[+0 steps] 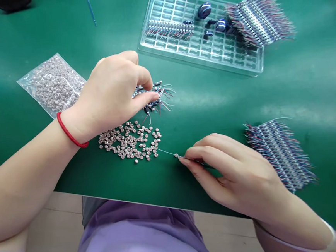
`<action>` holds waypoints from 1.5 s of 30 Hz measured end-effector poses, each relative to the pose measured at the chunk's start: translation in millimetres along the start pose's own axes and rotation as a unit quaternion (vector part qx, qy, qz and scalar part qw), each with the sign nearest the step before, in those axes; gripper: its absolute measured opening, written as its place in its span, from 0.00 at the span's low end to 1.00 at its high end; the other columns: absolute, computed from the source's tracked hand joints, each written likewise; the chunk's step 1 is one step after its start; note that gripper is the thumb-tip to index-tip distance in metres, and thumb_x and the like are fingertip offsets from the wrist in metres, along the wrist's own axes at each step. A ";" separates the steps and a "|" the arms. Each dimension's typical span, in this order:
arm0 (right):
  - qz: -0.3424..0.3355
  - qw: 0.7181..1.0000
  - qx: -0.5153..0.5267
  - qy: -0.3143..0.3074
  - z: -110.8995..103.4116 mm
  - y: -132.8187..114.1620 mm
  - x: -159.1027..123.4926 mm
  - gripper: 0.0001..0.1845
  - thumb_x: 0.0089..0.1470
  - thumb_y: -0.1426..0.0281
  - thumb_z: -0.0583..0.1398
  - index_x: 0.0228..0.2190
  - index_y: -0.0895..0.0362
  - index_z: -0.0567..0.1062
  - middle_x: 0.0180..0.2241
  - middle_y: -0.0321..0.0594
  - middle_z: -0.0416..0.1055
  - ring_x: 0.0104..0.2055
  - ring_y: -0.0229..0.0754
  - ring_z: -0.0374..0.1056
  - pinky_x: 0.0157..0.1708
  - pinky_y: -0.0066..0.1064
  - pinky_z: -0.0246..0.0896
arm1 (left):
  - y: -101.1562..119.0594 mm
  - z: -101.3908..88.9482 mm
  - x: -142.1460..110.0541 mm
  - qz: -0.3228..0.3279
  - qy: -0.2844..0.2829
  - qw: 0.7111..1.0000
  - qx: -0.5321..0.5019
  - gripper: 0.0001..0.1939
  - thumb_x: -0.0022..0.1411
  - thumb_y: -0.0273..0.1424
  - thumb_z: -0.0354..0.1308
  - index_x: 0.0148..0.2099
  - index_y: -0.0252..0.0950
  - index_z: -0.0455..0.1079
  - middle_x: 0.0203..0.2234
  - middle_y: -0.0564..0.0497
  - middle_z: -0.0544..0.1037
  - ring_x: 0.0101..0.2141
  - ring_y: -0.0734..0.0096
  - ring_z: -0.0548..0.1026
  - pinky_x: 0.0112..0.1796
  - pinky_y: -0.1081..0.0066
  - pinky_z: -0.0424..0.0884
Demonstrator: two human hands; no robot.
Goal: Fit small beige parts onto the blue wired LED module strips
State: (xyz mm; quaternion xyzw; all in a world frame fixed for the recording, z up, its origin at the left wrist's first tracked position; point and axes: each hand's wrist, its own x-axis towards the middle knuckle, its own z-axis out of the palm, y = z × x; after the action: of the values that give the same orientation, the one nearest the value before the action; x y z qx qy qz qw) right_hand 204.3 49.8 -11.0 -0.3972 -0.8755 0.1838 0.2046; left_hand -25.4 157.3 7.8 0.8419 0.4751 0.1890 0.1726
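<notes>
My left hand [111, 91], with a red cord on the wrist, reaches over a loose heap of small wired parts [161, 97]. Its thumb and index finger close in a pinch at the heap; whatever lies between the tips is hidden. Lower right, my right hand [226, 168] pinches a small silvery wired part [178, 156] between thumb and forefinger. A thin pale wire [166, 151] sticks out from it to the left, toward scattered small round metallic beads [131, 140]. The fingers cover most of the held part.
A clear bag of similar beads [55, 82] lies at left. At the back, a clear compartment tray [176, 49] bears dark glossy pieces [204, 10] and a row of wired parts [172, 28]. One stacked bundle [260, 19] overlaps its corner; another bundle [280, 154] lies beside my right hand.
</notes>
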 end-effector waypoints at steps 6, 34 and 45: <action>-0.009 1.000 0.007 0.001 0.7 0.3 3.5 0.09 0.58 0.80 0.56 0.32 0.54 0.68 0.27 0.40 0.67 0.27 0.43 0.62 0.26 0.35 0.61 | 1.3 0.0 0.2 -0.008 -0.005 1.000 -0.014 0.08 0.58 0.40 0.62 0.35 0.44 0.79 0.26 0.49 0.74 0.33 0.61 0.74 0.29 0.66 0.63; 0.297 0.793 0.532 -0.014 -14.8 -11.2 -5.4 0.18 0.53 0.55 0.65 0.26 0.57 0.71 0.23 0.33 0.63 0.24 0.35 0.57 0.22 0.26 0.56 | 91.8 34.3 -95.3 -0.204 -0.084 0.868 -0.446 0.10 0.60 0.37 0.62 0.38 0.35 0.77 0.27 0.50 0.77 0.29 0.72 0.72 0.30 0.74 0.67; 0.337 0.612 0.715 -0.024 3.8 -9.5 -24.6 0.19 0.36 0.58 0.75 0.22 0.59 0.77 0.20 0.34 0.69 0.23 0.33 0.60 0.25 0.25 0.55 | 97.0 38.9 -99.2 -0.283 -0.131 0.735 -0.602 0.14 0.55 0.40 0.66 0.33 0.32 0.76 0.23 0.51 0.75 0.24 0.77 0.70 0.28 0.76 0.67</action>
State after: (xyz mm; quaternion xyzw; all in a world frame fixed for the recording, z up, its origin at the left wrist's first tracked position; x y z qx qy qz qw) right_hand 211.3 24.4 -14.8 -0.3873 -0.2749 0.8173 0.3263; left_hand 17.3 19.7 4.3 0.4051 0.4517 0.2660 0.7491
